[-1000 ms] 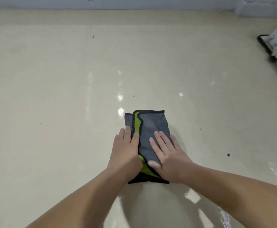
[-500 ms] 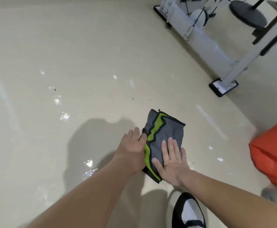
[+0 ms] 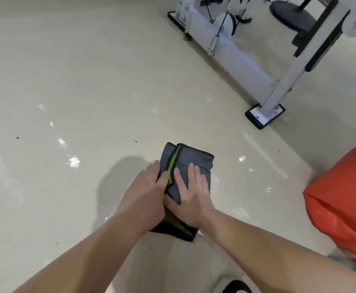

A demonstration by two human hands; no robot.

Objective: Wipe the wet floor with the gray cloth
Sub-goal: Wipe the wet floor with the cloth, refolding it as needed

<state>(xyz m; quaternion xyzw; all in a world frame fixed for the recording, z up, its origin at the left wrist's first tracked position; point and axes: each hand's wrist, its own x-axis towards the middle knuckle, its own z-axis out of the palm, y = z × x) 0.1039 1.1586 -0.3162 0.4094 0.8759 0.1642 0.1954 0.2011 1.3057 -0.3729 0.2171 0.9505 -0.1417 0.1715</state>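
Head view: gray cloth (image 3: 194,159) lies beneath left hand (image 3: 145,193) and right hand (image 3: 192,197).

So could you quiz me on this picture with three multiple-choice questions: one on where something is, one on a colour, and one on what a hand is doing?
1. On which side of the cloth is the orange bag?
A) left
B) right
C) under it

2. What colour is the cloth's stripe?
A) green
B) red
C) white

3. How is the right hand?
A) lifted off the cloth
B) clenched in a fist
C) flat on the cloth

Answers:
1 B: the orange bag sits at the right edge of the view, apart from the cloth.
2 A: a bright green band runs along the fold.
3 C: its fingers lie straight on the gray fabric.
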